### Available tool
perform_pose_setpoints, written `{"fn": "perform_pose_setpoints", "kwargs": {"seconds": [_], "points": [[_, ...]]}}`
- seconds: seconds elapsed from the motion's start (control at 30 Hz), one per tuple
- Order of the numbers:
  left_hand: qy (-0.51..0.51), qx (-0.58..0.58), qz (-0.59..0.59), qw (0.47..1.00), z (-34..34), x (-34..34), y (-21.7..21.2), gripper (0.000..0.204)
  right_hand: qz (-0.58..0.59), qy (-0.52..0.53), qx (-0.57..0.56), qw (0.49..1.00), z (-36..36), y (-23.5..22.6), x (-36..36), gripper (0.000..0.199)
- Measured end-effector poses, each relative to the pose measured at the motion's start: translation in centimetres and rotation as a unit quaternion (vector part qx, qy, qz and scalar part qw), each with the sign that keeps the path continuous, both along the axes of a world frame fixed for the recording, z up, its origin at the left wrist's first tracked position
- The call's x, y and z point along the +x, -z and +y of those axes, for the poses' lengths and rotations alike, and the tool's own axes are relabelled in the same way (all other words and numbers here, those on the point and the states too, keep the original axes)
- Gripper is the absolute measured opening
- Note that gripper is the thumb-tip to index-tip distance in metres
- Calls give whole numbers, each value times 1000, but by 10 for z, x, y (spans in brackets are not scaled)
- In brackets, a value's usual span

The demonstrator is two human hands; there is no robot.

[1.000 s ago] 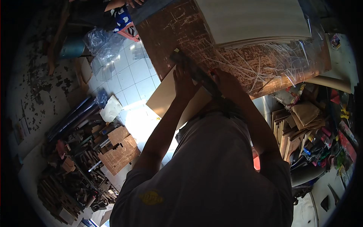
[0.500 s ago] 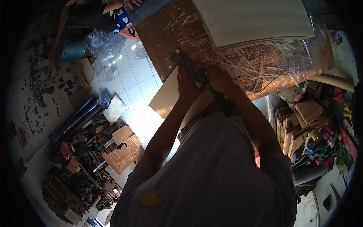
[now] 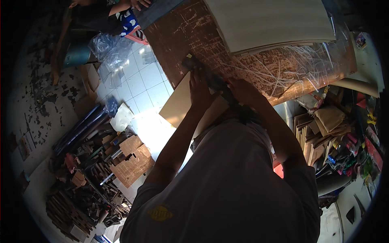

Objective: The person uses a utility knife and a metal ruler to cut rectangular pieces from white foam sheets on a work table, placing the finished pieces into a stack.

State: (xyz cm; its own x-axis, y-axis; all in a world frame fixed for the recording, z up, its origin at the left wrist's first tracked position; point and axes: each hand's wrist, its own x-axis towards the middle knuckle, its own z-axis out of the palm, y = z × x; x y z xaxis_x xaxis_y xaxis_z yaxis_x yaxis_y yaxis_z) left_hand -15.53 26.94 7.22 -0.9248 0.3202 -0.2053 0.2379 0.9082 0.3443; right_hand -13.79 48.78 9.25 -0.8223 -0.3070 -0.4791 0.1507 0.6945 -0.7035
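Observation:
A tan sheet (image 3: 176,102), like cardboard, juts over the near left edge of the worn brown tabletop (image 3: 172,38). Across it slants a long dark bar (image 3: 227,94) with yellow marks at its ends. My left hand (image 3: 199,91) lies on the bar and the sheet, fingers stretched forward and thumb spread aside. On the bar's right side, my right hand (image 3: 244,92) is closed, its fingers curled. A tiny reddish spot shows at its fingertips; what it holds is too dark to make out.
A stack of large pale sheets (image 3: 271,24) covers the table's far right, with thin pale strips (image 3: 279,75) beside it. Scrap boards (image 3: 320,129) are piled at right, wood offcuts (image 3: 87,190) at left. Another person's hand (image 3: 139,4) shows at the top left.
My right hand has slid a little to the right and toward me beside the dark bar. My left hand, the bar and the sheet keep their places.

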Motion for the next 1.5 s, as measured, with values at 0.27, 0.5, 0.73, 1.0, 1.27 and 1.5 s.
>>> {"fn": "perform_pose_setpoints", "kwargs": {"seconds": [0.27,0.5,0.73,1.0,1.27,1.5], "points": [[6,-15,16,1000,1,2,6,130,-36,20,27,999,42,-4,76,40],[5,-19,24,1000,-3,5,8,131,-49,-20,95,994,49,-8,91,37],[-8,-26,-3,1000,-2,7,9,131,-60,-15,119,991,55,-16,109,36],[10,27,55,998,-24,12,13,121,31,189,89,977,32,-16,132,41],[-177,17,47,983,-107,9,17,97,177,149,66,971,4,28,143,52],[-258,100,-114,954,-140,14,-8,79,263,228,100,932,36,33,142,63]]}}
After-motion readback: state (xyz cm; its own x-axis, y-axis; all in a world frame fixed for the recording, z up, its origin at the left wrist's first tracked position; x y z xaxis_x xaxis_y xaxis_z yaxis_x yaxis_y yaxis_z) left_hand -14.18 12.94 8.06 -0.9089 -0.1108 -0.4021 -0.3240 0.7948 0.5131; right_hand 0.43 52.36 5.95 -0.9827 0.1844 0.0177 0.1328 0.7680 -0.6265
